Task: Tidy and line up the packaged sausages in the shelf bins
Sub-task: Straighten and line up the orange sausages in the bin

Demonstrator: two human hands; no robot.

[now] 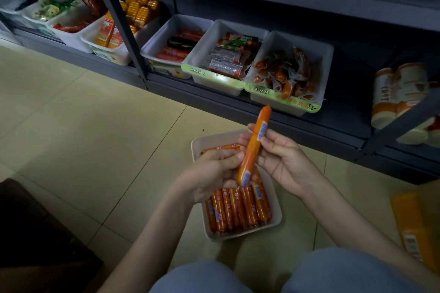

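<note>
Partway done, as far as I can judge. A white rectangular plastic bin [277, 217] sits on the tiled floor, not on the shelf.

- **Near end of the bin:** a row of orange tube sausages [238, 207] lies side by side, lengthwise, and looks lined up.
- **Far end of the bin:** one crosswise orange sausage [221, 147] is not aligned with the row. The rest of that end is hidden behind the hands.
- **Beyond the bin:** on the dark metal shelf [309, 126], a pile of clear-wrapped short sausages [285, 74] in its own white bin looks jumbled, likely untouched.
- **Probably left:** lay the held stick in, square the far end, return the bin, then the shelf bins.

The single orange sausage stick [256, 143] is held in the air above the bin's far end. It is tilted, with its top end pointing away from the bin toward the shelf.

The left hand [212, 171] grips the stick's lower end, fingers curled and thumb against it. The right hand [283, 159] holds the middle, fingers behind and thumb at the front. Both forearms come in over the bin's near side.
</note>
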